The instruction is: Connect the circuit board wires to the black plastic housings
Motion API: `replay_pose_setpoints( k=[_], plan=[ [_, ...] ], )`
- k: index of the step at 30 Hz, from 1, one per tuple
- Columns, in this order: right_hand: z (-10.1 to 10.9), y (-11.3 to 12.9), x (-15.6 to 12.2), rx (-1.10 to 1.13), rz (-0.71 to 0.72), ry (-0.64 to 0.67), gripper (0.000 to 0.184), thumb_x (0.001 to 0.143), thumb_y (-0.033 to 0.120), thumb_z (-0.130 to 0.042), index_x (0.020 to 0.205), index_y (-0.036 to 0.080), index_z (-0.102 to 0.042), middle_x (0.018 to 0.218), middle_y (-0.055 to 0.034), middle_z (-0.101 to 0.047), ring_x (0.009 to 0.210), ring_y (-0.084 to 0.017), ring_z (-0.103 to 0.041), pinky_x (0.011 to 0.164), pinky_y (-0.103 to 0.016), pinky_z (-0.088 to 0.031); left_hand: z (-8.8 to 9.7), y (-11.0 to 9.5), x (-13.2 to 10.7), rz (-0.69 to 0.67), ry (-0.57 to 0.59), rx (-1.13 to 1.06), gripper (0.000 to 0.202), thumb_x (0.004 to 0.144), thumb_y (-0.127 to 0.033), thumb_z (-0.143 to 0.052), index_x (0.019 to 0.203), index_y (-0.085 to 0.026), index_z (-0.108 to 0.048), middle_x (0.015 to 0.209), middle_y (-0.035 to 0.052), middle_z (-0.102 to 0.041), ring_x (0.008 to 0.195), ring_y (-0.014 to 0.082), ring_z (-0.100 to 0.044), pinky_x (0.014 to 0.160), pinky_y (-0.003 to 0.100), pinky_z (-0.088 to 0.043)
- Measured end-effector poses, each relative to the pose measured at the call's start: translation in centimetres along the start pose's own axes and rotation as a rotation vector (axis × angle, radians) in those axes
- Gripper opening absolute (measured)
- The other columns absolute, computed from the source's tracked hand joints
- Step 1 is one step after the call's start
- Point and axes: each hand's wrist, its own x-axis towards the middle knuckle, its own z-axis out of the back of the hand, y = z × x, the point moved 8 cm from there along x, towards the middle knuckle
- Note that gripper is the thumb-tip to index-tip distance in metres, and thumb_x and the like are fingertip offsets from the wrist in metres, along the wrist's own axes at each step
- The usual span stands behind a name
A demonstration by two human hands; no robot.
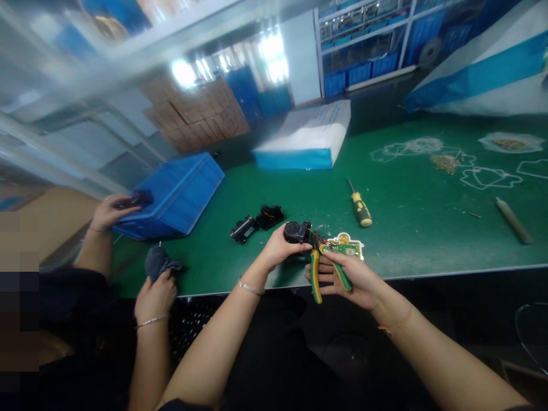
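My left hand [280, 248] is closed round a black device housing [297, 230] with a round part on its face. My right hand [346, 279] has a pair of pliers [315, 277] with yellow-green handles, which stand spread apart. The pliers' jaws are at thin wires beside the black housing. Just right of the jaws, partly behind my right hand, sits a white casing [343, 238] with a green circuit board [347, 250]. Left of my left hand, two black parts lie on the table, a cylindrical one [244, 229] and a boxy one [270, 216].
A yellow-black screwdriver [362, 209] lies on the green table [398, 240]. At left, a co-worker's hands hold a dark part [136, 200] near a blue bin [180, 194] and a grey cloth [156, 262]. Small brass-coloured pieces [445, 164], white wires [490, 178] and a stick-like tool [512, 220] lie right.
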Motion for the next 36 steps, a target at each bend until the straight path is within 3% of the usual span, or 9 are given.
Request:
replay_pose_setpoints(
  k=[13, 20, 27, 36],
  plan=[
    [0.3, 0.2, -0.7, -0.055, 0.190, -0.142, 0.027, 0.087, 0.038, -0.056, 0.104, 0.017, -0.059, 0.108, -0.0119, -0.066, 0.095, -0.023, -0.064, 0.080, -0.041, -0.053, -0.2, -0.5, -0.3, -0.019, 0.040, 0.033, 0.053, 0.055, -0.040, -0.084, 0.092, -0.014, -0.056, 0.088, 0.0026, -0.062, 0.081, 0.0171, -0.056, 0.074, 0.027, -0.043],
    [0.5, 0.3, -1.2, -0.015, 0.233, -0.209, 0.022, 0.085, 0.034, -0.058, 0.098, 0.017, -0.059, 0.103, -0.0110, -0.066, 0.094, -0.022, -0.063, 0.078, -0.041, -0.054, -0.3, -0.4, -0.3, -0.010, 0.059, 0.030, 0.055, 0.056, -0.039, -0.083, 0.096, -0.013, -0.056, 0.094, 0.0051, -0.063, 0.086, 0.0186, -0.057, 0.080, 0.029, -0.044],
    [0.7, 0.4, -1.4, -0.015, 0.252, -0.225, 0.021, 0.086, 0.033, -0.057, 0.099, 0.016, -0.059, 0.100, -0.0107, -0.067, 0.090, -0.022, -0.063, 0.076, -0.040, -0.056, -0.3, -0.5, -0.4, -0.020, 0.056, 0.028, 0.053, 0.055, -0.039, -0.084, 0.092, -0.014, -0.055, 0.088, 0.0024, -0.061, 0.082, 0.0170, -0.056, 0.075, 0.026, -0.043],
    [1.2, 0.2, -1.1, 0.004, 0.271, -0.245, 0.022, 0.083, 0.034, -0.061, 0.095, 0.016, -0.061, 0.094, -0.0084, -0.067, 0.085, -0.020, -0.064, 0.070, -0.033, -0.057, -0.4, -0.4, -0.4, -0.015, 0.063, 0.028, 0.054, 0.054, -0.040, -0.085, 0.092, -0.014, -0.056, 0.088, 0.0033, -0.062, 0.082, 0.0173, -0.056, 0.076, 0.027, -0.043]
  ],
)
